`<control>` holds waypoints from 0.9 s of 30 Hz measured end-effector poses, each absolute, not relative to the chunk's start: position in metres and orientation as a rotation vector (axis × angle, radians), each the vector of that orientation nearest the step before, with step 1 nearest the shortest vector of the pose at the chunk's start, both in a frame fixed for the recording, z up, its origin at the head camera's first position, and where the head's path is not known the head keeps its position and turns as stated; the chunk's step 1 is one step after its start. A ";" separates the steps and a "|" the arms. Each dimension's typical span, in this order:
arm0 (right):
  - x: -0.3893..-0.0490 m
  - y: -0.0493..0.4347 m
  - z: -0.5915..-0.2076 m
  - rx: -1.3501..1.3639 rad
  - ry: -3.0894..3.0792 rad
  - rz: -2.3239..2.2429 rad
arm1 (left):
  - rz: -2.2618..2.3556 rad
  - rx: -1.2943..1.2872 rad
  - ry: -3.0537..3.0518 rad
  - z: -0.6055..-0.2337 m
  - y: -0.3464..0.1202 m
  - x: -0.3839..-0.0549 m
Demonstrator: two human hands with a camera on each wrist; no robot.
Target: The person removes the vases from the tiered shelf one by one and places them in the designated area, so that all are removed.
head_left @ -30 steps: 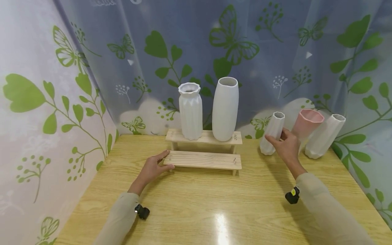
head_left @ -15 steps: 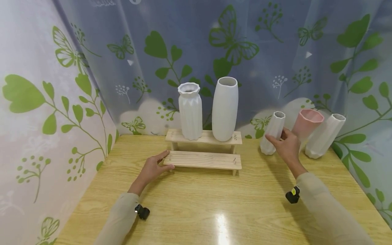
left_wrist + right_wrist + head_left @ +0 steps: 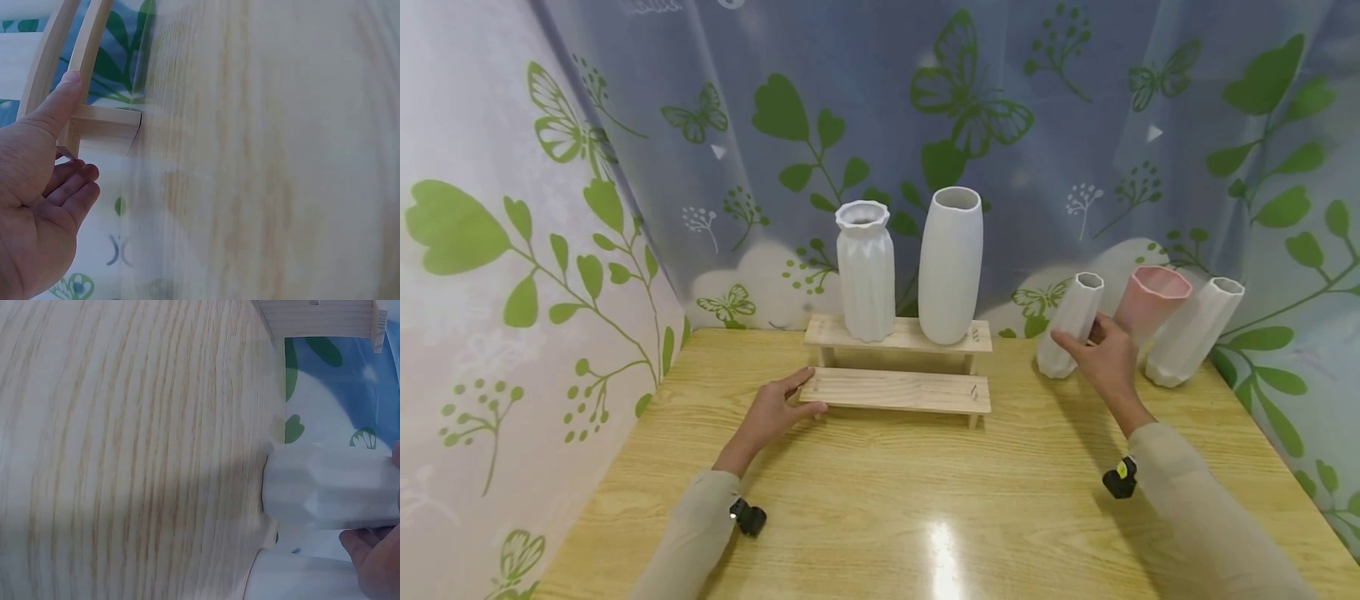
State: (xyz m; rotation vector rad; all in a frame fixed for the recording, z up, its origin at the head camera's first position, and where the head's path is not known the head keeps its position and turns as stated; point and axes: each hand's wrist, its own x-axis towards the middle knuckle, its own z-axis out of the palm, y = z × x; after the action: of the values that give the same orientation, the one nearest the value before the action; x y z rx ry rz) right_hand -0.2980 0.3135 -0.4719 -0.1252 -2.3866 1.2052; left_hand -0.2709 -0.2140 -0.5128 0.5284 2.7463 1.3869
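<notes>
A two-step wooden stand (image 3: 895, 390) is on the table, and my left hand (image 3: 771, 417) grips the left end of its lower step. In the left wrist view the thumb lies along a slat of the stand (image 3: 94, 47), other fingers curled below it. To the right, my right hand (image 3: 1107, 362) holds a slim white faceted vase (image 3: 1066, 329) by its right side, thumb in front. The vase leans slightly right, base close to the tabletop. In the right wrist view that faceted vase (image 3: 331, 487) shows from the side, fingertips at its edge.
On the upper step stand a fluted white vase (image 3: 867, 283) and a tall smooth white vase (image 3: 951, 271). Right of my right hand are a pink vase (image 3: 1152, 302), partly hidden, and another white vase (image 3: 1193, 337). Patterned curtains (image 3: 850, 83) enclose the wooden table (image 3: 865, 500).
The top of the slim white vase has tipped slightly to the right in my right hand. My left hand and the stand look the same.
</notes>
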 end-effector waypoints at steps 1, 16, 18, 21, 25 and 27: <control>-0.297 0.315 -0.471 -0.122 -2.398 1.210 | 1.382 0.535 2.747 -0.513 -0.214 -0.271; -0.266 0.326 -0.454 -0.147 -2.451 1.295 | 1.378 0.550 2.756 -0.514 -0.214 -0.275; -0.263 0.326 -0.453 -0.149 -2.449 1.273 | 1.370 0.557 2.761 -0.515 -0.214 -0.275; -0.259 0.324 -0.451 -0.137 -2.432 1.271 | 1.356 0.568 2.766 -0.516 -0.215 -0.275; -0.254 0.320 -0.446 -0.114 -2.416 1.285 | 1.359 0.561 2.765 -0.516 -0.215 -0.274; -0.252 0.317 -0.443 -0.108 -2.416 1.295 | 1.369 0.553 2.761 -0.516 -0.214 -0.274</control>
State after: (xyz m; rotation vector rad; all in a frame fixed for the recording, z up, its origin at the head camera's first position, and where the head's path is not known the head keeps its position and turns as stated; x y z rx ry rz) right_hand -0.2523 0.3169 -0.4426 -0.1077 -2.4162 1.2948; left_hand -0.2737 -0.2141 -0.5156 0.5530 2.7612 1.3694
